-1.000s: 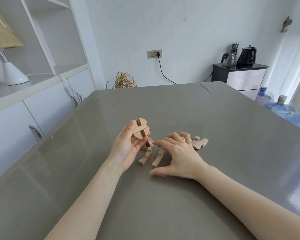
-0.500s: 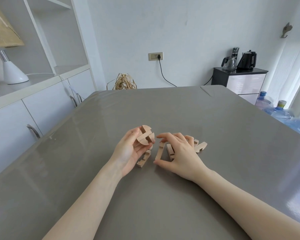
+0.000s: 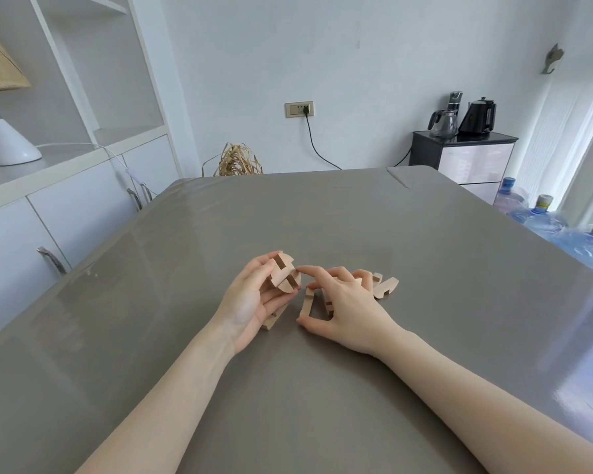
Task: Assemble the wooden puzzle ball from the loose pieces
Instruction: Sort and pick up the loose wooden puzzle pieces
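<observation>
My left hand (image 3: pixel 250 302) holds the partly built wooden ball (image 3: pixel 285 275) just above the grey table (image 3: pixel 322 217), palm turned to the right. My right hand (image 3: pixel 348 307) arches over the loose notched pieces beside it. Its thumb presses the near end of one long piece (image 3: pixel 307 302) and a fingertip touches the far end; that piece rests on the table. A second piece (image 3: pixel 327 301) lies partly under the right palm. Another piece (image 3: pixel 386 287) lies just right of the fingers, and one (image 3: pixel 274 318) pokes out from under my left hand.
White cabinets with metal handles (image 3: pixel 52 261) run along the table's left side, with a white lamp (image 3: pixel 7 145) on top. A black side cabinet with kettles (image 3: pixel 463 148) stands at the back right, water bottles (image 3: pixel 541 217) beside it.
My left hand lowered the partial ball toward the table and turned it slightly. My right hand slid left over the loose pieces and closed its thumb and finger around one long piece.
</observation>
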Available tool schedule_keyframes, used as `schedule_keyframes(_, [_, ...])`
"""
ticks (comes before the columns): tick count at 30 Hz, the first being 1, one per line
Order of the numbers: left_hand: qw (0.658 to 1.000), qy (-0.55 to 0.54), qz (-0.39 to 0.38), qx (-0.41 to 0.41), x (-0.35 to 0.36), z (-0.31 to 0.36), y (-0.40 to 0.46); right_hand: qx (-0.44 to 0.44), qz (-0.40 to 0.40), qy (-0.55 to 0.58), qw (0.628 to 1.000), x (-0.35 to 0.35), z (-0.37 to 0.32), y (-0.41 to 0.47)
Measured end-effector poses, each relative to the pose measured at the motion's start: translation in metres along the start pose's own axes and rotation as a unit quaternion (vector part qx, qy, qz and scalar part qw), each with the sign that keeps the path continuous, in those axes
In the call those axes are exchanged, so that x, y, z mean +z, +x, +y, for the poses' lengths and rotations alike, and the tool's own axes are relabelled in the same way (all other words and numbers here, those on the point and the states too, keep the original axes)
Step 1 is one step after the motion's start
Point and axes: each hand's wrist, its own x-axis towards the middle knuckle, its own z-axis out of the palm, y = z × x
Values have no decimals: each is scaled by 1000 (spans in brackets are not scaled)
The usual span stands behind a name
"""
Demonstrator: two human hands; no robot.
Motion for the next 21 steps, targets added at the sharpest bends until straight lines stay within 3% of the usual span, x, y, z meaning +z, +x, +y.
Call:
schedule_keyframes(9, [1000,11,-19,18,6,0,-4,78,24,60,995,-23,11,4])
schedule_keyframes(11, [999,2,-31,14,8,-1,-5,123,5,70,990,-35,23,7])
schedule_keyframes(16, [998,-29,-54,-6,12,-2,-8,215,-55,252,942,-63,51,6])
schedule_keyframes(21, [998,-31,-54,-16,12,-4,-7,224,-119,223,941,-66,54,1])
